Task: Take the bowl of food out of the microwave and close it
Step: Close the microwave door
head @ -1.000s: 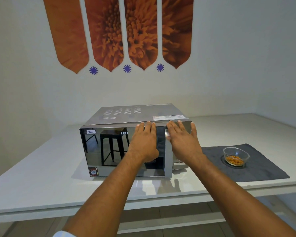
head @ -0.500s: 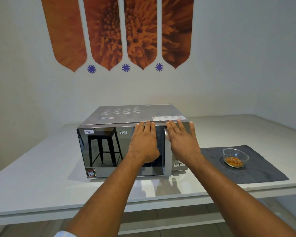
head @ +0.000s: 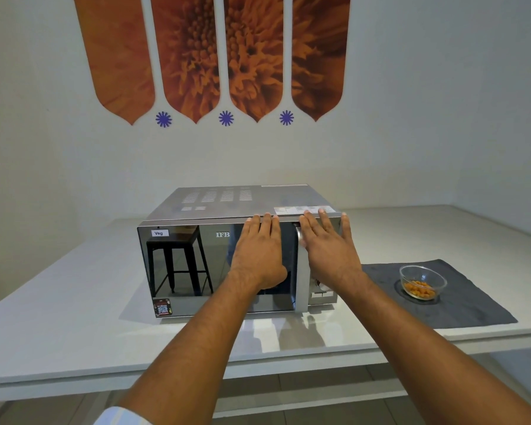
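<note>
Hands first: the left hand (head: pixel 259 253) lies flat against the mirrored door of the microwave (head: pixel 239 256), fingers straight and held together, their tips reaching the door's top edge, the palm spread and gripping nothing. Just beside it the right hand (head: pixel 330 248) lies flat as well, fingers fanned a little wider, covering the upper part of the control panel, its tips at the top front edge of the casing; it too holds nothing. Both forearms stretch forward from the lower edge of the view, bare, with a pale sleeve cuff (head: pixel 120 417) showing on the left one. The microwave door sits flush with the front, and a dark stool is reflected in it. To the right of the oven, well apart from either hand, the glass bowl (head: pixel 423 282) with orange food in its bottom stands upright on a dark grey cloth (head: pixel 466 305) spread near the table's front edge. The table (head: pixel 74 317) is white and smooth, running back into a corner of plain pale walls. Above the microwave hang four tall orange flower panels (head: pixel 215 53), with three small blue star shapes below the gaps between them.
</note>
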Motion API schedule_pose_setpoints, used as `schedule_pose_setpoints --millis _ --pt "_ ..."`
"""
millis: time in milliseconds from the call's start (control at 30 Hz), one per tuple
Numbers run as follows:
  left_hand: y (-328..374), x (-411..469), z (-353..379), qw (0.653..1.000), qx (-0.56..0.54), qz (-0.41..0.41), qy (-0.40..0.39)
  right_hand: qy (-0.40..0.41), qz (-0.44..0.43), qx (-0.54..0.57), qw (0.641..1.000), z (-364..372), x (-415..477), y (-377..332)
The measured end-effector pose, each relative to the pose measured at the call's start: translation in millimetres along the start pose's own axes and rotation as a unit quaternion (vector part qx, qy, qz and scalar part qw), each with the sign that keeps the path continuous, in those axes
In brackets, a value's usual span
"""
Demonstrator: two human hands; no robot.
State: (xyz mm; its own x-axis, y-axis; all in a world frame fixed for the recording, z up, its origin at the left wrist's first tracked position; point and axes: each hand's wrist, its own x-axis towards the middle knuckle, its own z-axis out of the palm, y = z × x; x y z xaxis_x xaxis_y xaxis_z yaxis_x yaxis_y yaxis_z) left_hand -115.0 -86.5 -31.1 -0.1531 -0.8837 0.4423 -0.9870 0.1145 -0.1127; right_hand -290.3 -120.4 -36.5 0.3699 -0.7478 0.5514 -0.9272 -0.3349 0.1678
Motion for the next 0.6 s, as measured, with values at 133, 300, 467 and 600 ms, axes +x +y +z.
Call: schedule_pose_setpoints --millis 133,300,467,600 --pt "-1.1 0.9 0.6 1.0 -0.001 0.001 0.007 -0.004 -0.002 -0.007 1.0 0.5 1.4 0.6" --pt "-3.3 3.7 4.0 1.0 -0.005 -0.002 0.003 -0.015 0.0 -0.014 1.0 -1.9 5.0 -0.4" --pt "-4.9 4.9 5.1 1.0 -0.005 -0.003 -0.002 -0.02 -0.001 -0.019 1.0 -4.5 6.3 -0.6" --pt "-5.7 7.0 0.4 1.0 0.002 0.0 -0.014 -0.026 0.001 -0.023 0.999 -4.6 8.6 -2.1"
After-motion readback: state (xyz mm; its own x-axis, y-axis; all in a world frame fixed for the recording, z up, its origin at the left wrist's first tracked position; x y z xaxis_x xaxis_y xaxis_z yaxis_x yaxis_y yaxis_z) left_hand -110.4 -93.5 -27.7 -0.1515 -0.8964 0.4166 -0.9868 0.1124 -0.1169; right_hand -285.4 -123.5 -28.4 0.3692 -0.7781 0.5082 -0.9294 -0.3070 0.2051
